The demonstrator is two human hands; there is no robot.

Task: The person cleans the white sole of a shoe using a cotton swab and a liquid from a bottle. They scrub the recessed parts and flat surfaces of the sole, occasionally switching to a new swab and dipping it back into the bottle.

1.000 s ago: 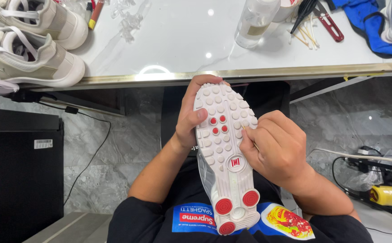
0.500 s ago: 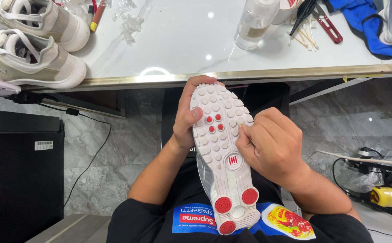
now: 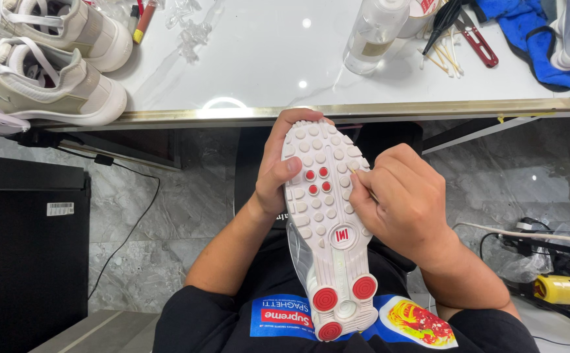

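Setting was a small shoe-cleaning or repair workshop. The glossy white marble-look surface (image 3: 265,59) with a brass-coloured edge carried beige-and-white trainers (image 3: 49,85), a clear plastic bottle (image 3: 373,33), red-handled scissors (image 3: 474,40), wooden cotton swabs (image 3: 443,60) and a blue cloth (image 3: 527,33). The grey marble-tile floor (image 3: 141,222) below held trailing black cables (image 3: 134,216).

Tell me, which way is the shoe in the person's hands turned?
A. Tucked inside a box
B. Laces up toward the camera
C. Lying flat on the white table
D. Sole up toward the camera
D: the shoe shows its white studded sole with red dots, the left hand gripping the toe end and the right hand pressed to its edge, below the table.
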